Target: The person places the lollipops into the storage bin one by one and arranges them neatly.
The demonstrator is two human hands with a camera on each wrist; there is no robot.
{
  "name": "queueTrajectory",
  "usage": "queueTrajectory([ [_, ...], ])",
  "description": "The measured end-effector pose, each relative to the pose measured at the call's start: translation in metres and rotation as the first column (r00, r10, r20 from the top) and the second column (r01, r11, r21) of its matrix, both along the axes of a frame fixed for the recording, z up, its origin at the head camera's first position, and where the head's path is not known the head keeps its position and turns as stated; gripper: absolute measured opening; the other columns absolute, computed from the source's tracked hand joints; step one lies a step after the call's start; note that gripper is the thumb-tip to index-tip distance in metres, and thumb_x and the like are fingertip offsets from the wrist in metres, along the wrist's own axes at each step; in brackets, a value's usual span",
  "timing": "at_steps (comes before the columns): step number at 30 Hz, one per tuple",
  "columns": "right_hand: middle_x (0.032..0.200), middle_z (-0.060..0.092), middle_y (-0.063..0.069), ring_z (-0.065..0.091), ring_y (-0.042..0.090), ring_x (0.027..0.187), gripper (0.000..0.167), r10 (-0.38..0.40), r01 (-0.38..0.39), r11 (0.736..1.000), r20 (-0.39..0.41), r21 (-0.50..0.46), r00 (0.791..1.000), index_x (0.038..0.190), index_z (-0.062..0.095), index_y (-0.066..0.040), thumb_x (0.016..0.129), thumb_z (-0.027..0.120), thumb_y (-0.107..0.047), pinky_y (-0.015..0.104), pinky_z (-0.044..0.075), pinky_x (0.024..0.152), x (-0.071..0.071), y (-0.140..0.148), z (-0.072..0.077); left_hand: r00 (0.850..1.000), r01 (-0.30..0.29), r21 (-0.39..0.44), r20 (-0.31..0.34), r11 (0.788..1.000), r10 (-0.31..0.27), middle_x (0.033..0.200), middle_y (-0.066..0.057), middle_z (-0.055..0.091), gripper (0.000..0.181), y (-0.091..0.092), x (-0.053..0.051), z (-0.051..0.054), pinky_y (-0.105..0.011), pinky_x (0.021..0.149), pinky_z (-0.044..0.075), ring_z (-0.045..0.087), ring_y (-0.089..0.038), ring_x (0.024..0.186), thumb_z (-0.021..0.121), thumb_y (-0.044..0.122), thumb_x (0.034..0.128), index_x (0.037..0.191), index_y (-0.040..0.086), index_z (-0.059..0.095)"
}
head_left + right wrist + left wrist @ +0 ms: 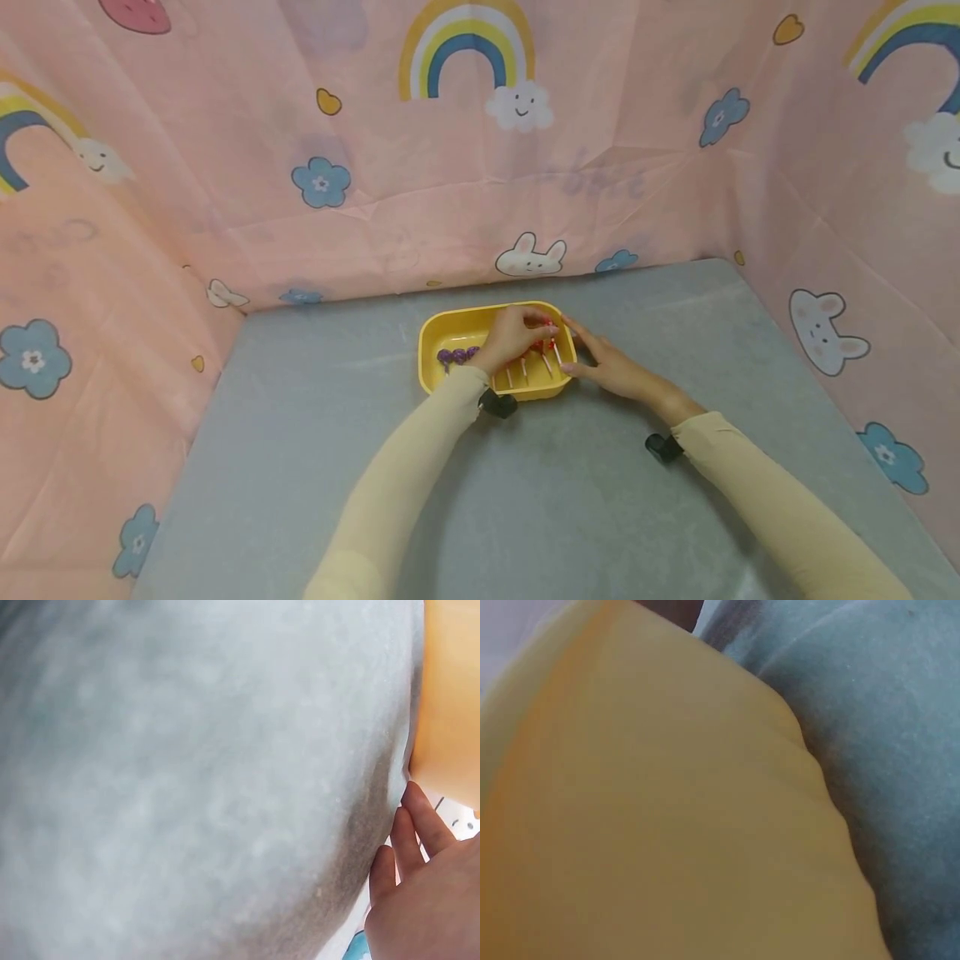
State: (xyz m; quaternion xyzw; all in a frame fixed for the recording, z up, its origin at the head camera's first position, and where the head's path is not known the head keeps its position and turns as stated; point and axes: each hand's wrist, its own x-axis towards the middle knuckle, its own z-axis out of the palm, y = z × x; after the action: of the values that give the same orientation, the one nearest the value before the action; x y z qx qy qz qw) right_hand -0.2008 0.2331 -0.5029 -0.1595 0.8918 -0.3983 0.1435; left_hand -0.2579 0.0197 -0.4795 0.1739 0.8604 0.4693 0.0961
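Observation:
A yellow tray (456,324) stands on the grey table, holding a row of lollipops. Purple-wrapped lollipops (460,356) lie at its left end, red-wrapped lollipops at its right end, with white sticks pointing toward the front. My left hand (510,337) reaches over the tray, thumb and fingertips pinching at the head of the rightmost red lollipop (556,350); it hides the middle of the row. At the tray's right end, my right hand (615,367) rests with spread fingers against the outer wall. In the right wrist view its extended fingers (405,844) reach up to the tray (454,697).
The grey table (315,442) extends around the tray. A pink patterned cloth (450,192) hangs behind and along both sides. Dark wrist cameras (498,404) sit under both forearms. The tray's yellow wall nearly fills the left wrist view.

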Motion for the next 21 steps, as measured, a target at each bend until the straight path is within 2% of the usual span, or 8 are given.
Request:
queueTrajectory([
  [3,0.159,0.038,0.011,0.022,0.04,0.149,0.087,0.002,-0.002,1.0,-0.001,0.009,1.0,0.156,0.0,-0.046,0.095,0.061,-0.048,0.074,0.018,0.114,-0.0001,-0.0001,-0.0002,1.0,-0.001,-0.002,0.002,1.0,0.001,0.095,-0.001,0.073,0.028,0.0019,-0.0012,-0.0029,-0.022,0.058,0.056,0.068,-0.019,0.068,0.074,0.033,0.0885,0.107,0.013,0.075],
  [7,0.161,0.034,0.012,0.019,0.041,0.15,0.087,-0.003,0.003,1.0,0.004,0.015,1.0,0.156,-0.001,-0.046,0.095,0.061,-0.049,0.075,0.016,0.114,-0.0001,-0.0001,0.0004,1.0,0.004,-0.036,-0.028,0.999,-0.006,0.093,-0.002,0.074,0.027,0.0043,-0.0013,-0.0051,-0.021,0.055,0.055,0.067,-0.017,0.065,0.073,0.032,0.0889,0.107,0.012,0.076],
  [10,0.161,0.033,0.012,0.018,0.042,0.15,0.087,-0.005,0.005,1.0,0.005,0.019,1.0,0.156,-0.001,-0.047,0.095,0.061,-0.05,0.075,0.016,0.114,0.0001,0.0001,0.0009,0.998,0.009,-0.084,-0.06,0.996,-0.014,0.095,-0.001,0.074,0.028,0.0057,-0.0002,-0.005,-0.019,0.06,0.054,0.065,-0.013,0.07,0.073,0.032,0.0896,0.109,0.012,0.076],
  [16,0.162,0.032,0.011,0.018,0.041,0.15,0.088,-0.004,0.003,1.0,0.004,0.02,1.0,0.156,-0.001,-0.046,0.093,0.06,-0.055,0.074,0.016,0.114,0.0007,-0.0002,0.0009,0.997,-0.002,-0.174,-0.08,0.985,-0.012,0.097,0.004,0.074,0.028,0.0073,0.0023,-0.0048,-0.018,0.072,0.054,0.062,-0.008,0.079,0.07,0.035,0.0908,0.11,0.016,0.076],
  [21,0.165,0.026,0.009,0.015,0.041,0.152,0.087,-0.011,0.011,1.0,0.01,0.021,1.0,0.156,-0.001,-0.048,0.093,0.06,-0.055,0.074,0.015,0.115,0.0002,-0.0006,0.0005,0.995,-0.02,-0.202,-0.096,0.979,0.0,0.1,0.004,0.075,0.027,0.0085,0.0031,-0.0061,-0.02,0.078,0.055,0.062,-0.007,0.083,0.071,0.035,0.0906,0.109,0.016,0.076],
])
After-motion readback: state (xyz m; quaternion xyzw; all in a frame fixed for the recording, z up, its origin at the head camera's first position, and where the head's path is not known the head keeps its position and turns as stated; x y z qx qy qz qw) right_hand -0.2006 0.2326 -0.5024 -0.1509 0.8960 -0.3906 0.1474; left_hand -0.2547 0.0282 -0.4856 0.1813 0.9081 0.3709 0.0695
